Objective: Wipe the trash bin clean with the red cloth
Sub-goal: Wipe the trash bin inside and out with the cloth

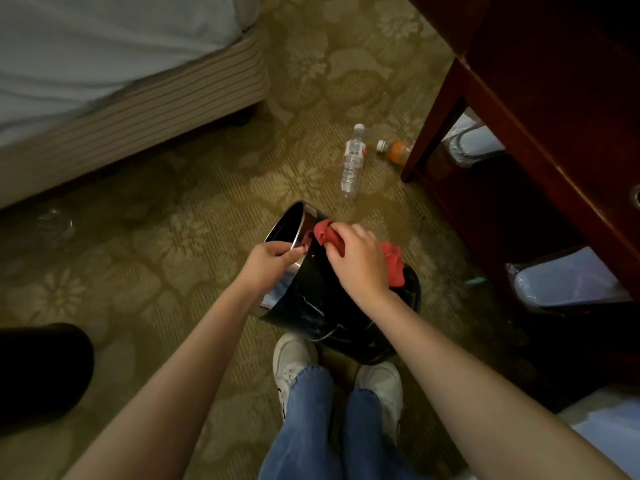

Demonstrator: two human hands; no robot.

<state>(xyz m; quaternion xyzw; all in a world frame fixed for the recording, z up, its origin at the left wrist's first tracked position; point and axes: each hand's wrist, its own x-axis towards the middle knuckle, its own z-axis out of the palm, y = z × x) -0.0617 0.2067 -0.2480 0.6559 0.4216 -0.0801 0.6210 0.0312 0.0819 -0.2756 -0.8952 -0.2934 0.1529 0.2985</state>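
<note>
The person's left hand [273, 258] curls its fingers over the metal rim of the glossy black cylindrical trash bin [311, 292], with the thumb outside and the fingertips hooked inside the mouth. The right hand [356, 263] is closed round the bunched, soft red cloth [325, 235] and presses it against the bin's smooth outer wall just below the rim. One fold of the cloth sticks out past the fingers, and another hangs beyond the wrist side of the hand. The bin is tilted, with its mouth turned away from the person and its base low, just in front of the two white sneakers [294, 358]. A thin bright band of silver metal rings the opening. Pale streaks show on the black wall. Blue denim trouser legs [304, 410] come down to the shoes.

The floor is an olive-gold carpet [173, 237] with a woven flower pattern. Two bottles lie on it beyond the bin. One is a clear ribbed plastic water bottle [353, 161] with a white cap and a red and white label. The other is a smaller bottle of orange liquid [396, 150], also white-capped, beside a furniture leg. To the right stands a dark red polished wooden desk [519, 116], and two containers lined with clear plastic [568, 278] sit under it. At upper left is a bed [138, 109] with a white sheet and a striped fabric base. A rounded black object [38, 368] sits at the left edge.
</note>
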